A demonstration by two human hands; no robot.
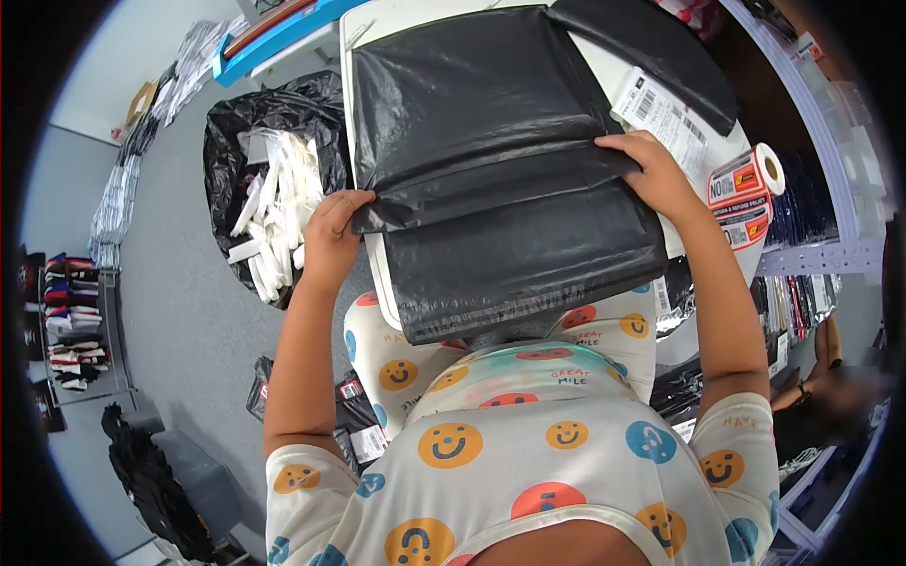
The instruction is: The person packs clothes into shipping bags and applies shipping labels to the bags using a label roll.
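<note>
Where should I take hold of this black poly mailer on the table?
Pinch the black poly mailer at both ends of its fold line, coming in from the left and right edges. It is wide, thin and limp, so a one-sided grip would likely let it sag. The left hand and right hand sit at those ends.

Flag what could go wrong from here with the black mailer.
1. The black mailer overhangs the table edge toward the person and could slide off.
2. The flap held by the left hand and right hand looks wrinkled and may seal crooked.
3. The sticker roll near the table's edge could roll off.
</note>
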